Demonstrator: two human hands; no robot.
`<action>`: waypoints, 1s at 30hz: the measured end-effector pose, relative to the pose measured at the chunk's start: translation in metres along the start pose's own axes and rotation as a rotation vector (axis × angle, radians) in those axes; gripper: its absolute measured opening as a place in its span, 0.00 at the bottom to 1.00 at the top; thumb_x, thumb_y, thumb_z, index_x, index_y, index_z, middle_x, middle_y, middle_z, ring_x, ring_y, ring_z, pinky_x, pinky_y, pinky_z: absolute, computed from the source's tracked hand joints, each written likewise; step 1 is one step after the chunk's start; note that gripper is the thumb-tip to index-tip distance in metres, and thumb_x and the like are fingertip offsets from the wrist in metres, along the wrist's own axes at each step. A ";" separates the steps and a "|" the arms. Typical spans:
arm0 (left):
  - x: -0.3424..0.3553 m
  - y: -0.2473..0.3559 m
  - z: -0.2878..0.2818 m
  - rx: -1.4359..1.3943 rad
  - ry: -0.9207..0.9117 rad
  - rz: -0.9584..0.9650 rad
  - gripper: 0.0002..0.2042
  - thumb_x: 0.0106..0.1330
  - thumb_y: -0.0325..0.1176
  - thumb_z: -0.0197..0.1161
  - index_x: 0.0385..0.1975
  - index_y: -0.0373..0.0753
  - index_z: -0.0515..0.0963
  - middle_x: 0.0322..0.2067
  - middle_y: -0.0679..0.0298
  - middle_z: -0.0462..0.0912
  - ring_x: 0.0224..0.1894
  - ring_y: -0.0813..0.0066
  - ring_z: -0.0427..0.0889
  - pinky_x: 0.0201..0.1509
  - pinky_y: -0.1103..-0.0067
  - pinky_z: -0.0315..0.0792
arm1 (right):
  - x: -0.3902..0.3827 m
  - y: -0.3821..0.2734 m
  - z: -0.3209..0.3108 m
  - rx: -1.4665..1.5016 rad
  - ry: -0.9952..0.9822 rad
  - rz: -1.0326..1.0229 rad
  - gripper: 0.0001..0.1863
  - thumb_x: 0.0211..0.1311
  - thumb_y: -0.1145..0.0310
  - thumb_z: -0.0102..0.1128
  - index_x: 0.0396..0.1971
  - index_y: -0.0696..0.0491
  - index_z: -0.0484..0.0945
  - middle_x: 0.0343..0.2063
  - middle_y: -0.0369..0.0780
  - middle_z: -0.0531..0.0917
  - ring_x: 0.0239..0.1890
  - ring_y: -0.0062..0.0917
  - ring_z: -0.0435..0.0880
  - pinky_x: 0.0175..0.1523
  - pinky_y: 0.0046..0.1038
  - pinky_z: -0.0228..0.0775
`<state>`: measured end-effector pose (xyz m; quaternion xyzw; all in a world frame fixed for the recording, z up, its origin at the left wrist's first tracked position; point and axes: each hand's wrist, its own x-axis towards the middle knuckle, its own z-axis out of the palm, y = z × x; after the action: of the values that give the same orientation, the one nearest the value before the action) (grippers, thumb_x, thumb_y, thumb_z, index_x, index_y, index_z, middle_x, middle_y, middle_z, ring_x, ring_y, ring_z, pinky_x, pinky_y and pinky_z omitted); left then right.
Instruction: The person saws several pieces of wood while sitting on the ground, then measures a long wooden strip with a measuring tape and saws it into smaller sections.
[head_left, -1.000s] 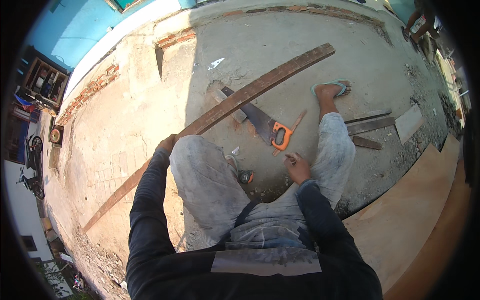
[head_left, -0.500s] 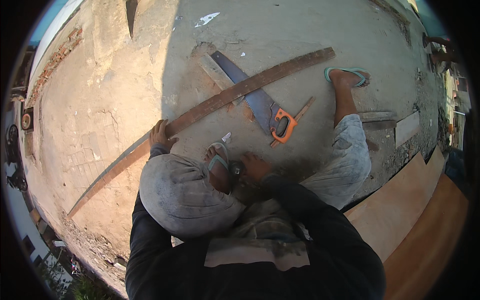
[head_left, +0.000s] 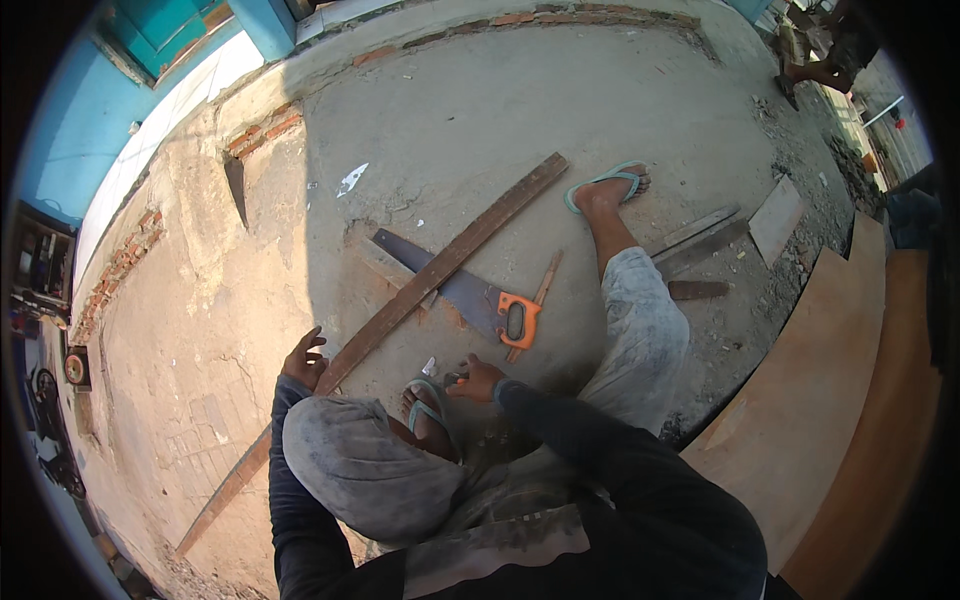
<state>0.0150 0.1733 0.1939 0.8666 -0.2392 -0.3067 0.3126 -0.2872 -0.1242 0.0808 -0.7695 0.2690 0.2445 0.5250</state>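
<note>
Your right hand (head_left: 482, 381) moved forward, gripping the dark-and-orange tape measure (head_left: 456, 378); your left hand (head_left: 303, 362) spreads beside the brown plank (head_left: 445, 273).

Spreads as rough grey concrete floor (head_left: 430, 120), sunlit at left. Carries a thin brown wooden stick (head_left: 549, 278) near centre; far left, a white scrap (head_left: 352, 180); right, grey wooden offcuts (head_left: 705, 250) beside a pale flat board (head_left: 776, 220).

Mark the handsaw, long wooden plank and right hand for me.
Handsaw (head_left: 474, 300), head view: on the blade.
Long wooden plank (head_left: 400, 307), head view: on its top face.
Right hand (head_left: 482, 380), head view: middle of the hand.
</note>
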 end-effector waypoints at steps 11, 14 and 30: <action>-0.022 0.320 0.133 0.411 -0.734 0.516 0.69 0.46 0.58 0.86 0.82 0.39 0.44 0.70 0.37 0.68 0.77 0.47 0.65 0.79 0.67 0.60 | -0.150 -0.045 -0.133 0.446 0.084 -0.705 0.39 0.61 0.58 0.81 0.69 0.54 0.74 0.58 0.41 0.83 0.62 0.26 0.80 0.65 0.34 0.72; -0.017 0.311 0.151 0.349 -0.803 0.447 0.69 0.48 0.55 0.87 0.83 0.40 0.41 0.69 0.38 0.70 0.75 0.48 0.67 0.79 0.68 0.60 | -0.146 -0.020 -0.127 0.949 -0.116 -0.684 0.37 0.62 0.60 0.80 0.69 0.53 0.74 0.58 0.38 0.82 0.60 0.24 0.80 0.64 0.30 0.73; 0.000 0.336 0.153 0.189 -0.685 0.326 0.29 0.70 0.48 0.67 0.66 0.38 0.72 0.45 0.59 0.81 0.48 0.70 0.79 0.57 0.74 0.74 | -0.146 -0.006 -0.156 1.319 0.211 -0.587 0.07 0.71 0.66 0.68 0.39 0.52 0.80 0.28 0.30 0.80 0.27 0.13 0.76 0.32 0.21 0.69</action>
<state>-0.1641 -0.1187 0.3306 0.6896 -0.4914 -0.5013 0.1778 -0.3757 -0.2465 0.2323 -0.3531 0.1924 -0.1948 0.8946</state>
